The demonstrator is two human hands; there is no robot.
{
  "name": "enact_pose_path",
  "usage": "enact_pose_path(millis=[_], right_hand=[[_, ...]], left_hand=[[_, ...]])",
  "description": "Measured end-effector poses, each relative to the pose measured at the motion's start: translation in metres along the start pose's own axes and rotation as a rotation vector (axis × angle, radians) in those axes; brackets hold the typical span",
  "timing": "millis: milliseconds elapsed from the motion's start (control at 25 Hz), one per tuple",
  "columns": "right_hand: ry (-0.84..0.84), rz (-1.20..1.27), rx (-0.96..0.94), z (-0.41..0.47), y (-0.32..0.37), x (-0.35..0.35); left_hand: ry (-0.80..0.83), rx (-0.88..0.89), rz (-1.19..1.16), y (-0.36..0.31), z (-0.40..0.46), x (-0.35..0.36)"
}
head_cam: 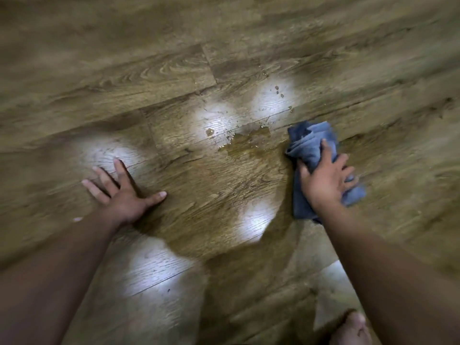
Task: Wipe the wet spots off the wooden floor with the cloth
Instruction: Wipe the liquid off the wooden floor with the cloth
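Mid-wipe, by the look of it. Blue cloth (314,155) bunched at right of centre, gripped and pressed to the wooden floor (149,70) by the right hand (326,181), fingers curled round it. Left hand (122,192) spread flat at lower left, bracing. Puddle (245,144) just left of the cloth, droplets (280,92) above. Next, probably: a leftward sweep through the puddle, then upward.
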State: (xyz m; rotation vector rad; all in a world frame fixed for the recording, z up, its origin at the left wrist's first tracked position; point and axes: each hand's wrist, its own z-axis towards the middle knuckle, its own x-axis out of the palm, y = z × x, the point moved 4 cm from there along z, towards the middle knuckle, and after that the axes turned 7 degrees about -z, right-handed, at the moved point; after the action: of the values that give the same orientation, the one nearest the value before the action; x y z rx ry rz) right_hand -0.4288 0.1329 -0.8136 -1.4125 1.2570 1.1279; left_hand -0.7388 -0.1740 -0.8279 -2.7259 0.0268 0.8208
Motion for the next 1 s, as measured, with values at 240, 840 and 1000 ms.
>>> enact_pose_path(millis=[240, 840, 1000], right_hand=[[0.022, -0.128, -0.561, -0.167, 0.067, 0.013], [-0.008, -0.053, -0.239, -0.025, 0.029, 0.001], [0.012, 0.042, -0.014, -0.004, 0.029, -0.002]], left_hand=[[0.003, -0.017, -0.011, 0.002, 0.005, -0.002], [-0.067, -0.041, -0.066, 0.023, 0.035, 0.001], [-0.063, -0.021, -0.067, 0.018, 0.028, -0.001]])
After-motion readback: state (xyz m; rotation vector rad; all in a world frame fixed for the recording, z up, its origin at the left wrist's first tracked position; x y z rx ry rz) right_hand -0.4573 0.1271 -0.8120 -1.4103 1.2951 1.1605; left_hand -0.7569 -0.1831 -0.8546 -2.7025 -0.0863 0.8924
